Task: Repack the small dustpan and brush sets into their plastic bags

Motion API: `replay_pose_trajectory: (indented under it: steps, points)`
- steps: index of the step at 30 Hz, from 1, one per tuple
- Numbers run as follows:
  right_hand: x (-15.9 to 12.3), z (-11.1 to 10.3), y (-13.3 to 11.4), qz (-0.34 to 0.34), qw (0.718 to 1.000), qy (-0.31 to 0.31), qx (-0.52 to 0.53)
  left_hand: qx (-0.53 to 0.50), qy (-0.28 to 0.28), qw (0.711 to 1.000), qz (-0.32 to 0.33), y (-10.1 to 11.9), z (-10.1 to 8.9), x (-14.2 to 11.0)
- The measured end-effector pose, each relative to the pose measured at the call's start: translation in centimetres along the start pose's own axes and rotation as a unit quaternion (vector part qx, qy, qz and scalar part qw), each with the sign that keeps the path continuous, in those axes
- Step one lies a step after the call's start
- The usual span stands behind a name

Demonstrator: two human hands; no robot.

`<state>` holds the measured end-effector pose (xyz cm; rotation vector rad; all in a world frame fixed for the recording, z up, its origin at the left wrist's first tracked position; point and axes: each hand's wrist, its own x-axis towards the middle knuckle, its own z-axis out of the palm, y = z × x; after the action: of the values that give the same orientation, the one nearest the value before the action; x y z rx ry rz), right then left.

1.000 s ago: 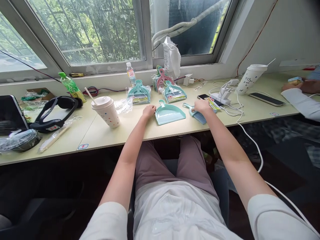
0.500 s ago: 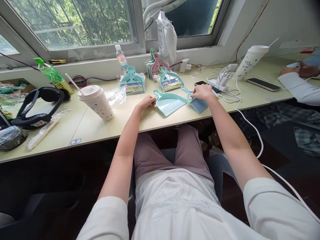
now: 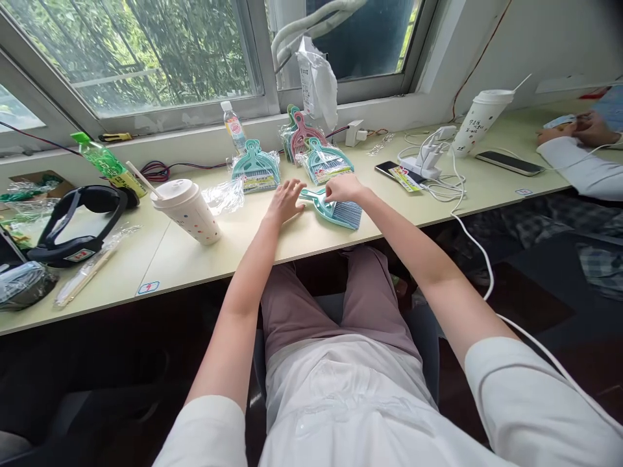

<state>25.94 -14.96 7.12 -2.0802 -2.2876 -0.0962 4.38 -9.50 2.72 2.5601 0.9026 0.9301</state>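
A small teal hand brush with grey-blue bristles lies over the teal dustpan on the table in front of me. My right hand is closed on the brush from above. My left hand is just left of the dustpan's handle end, its fingers apart and curved, holding nothing. Behind them stand a wrapped dustpan-and-brush set and a second wrapped set. The brush covers much of the dustpan.
A lidded paper cup stands left, near a black headset and a green bottle. On the right are a phone with a yellow card, a power strip, cables and another cup. A person's sleeve shows far right.
My right hand has moved left, bringing the brush from beside the dustpan onto it. My left hand's fingers have opened and moved off the dustpan's edge.
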Motion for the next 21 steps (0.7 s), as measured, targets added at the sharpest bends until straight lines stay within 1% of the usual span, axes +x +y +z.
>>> replay_pose_trajectory:
  steps: [3,7,11,17,21]
  points:
    - [0.0,0.2,-1.0,-0.023,1.0,0.013,0.005,0.033,-0.035,0.998,0.04,-0.1,0.9,0.4]
    - [0.4,0.8,-1.7,-0.025,0.998,0.03,0.04,0.092,-0.08,0.991,0.053,0.0,1.8,0.8]
    - [0.9,1.3,-2.1,-0.023,0.997,0.028,0.071,0.144,-0.084,0.984,0.061,-0.1,1.6,0.6]
    - [0.8,1.5,-2.2,-0.027,0.996,0.034,0.079,0.155,-0.086,0.983,0.043,-0.2,1.3,0.1]
    - [0.5,1.5,-1.6,-0.014,0.997,0.025,0.069,0.221,-0.125,0.966,0.05,0.7,1.3,0.0]
